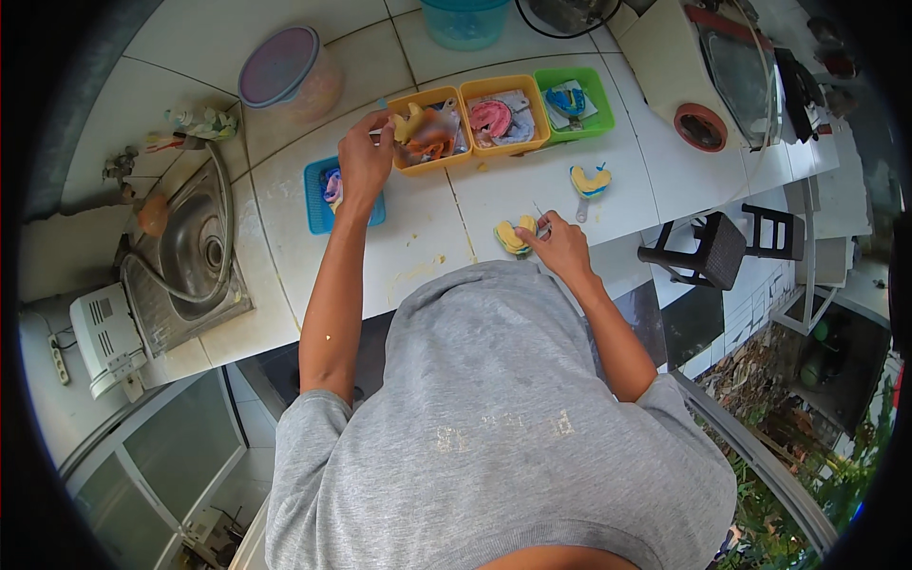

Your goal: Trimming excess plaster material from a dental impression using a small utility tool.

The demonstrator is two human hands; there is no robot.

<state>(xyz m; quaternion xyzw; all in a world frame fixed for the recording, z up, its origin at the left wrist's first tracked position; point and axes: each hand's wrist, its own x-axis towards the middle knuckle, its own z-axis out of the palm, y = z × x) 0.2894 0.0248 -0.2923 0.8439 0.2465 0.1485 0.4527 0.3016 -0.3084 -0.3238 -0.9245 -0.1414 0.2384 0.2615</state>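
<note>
My left hand (366, 157) reaches over the counter with its fingers closed on a yellow dental cast (407, 123), above a yellow-orange basket (432, 167). Inside that basket lie orange and grey pieces, partly blurred. Near the counter's front edge, my right hand (559, 243) pinches a yellow dental cast (513, 236) with a green-blue underside. A thin pointed thing sticks up by the right fingers; its kind is too small to tell. To the right of this hand sits a blue impression tray with yellow material (591, 180), its metal handle pointing toward me.
A second yellow-orange basket (506, 150) holds a pink impression; a green basket (608, 122) holds a blue one. The blue basket (312, 195) is by my left forearm. Yellow crumbs dot the white counter (408, 214). Further left are a lidded tub (280, 66) and a sink (180, 223).
</note>
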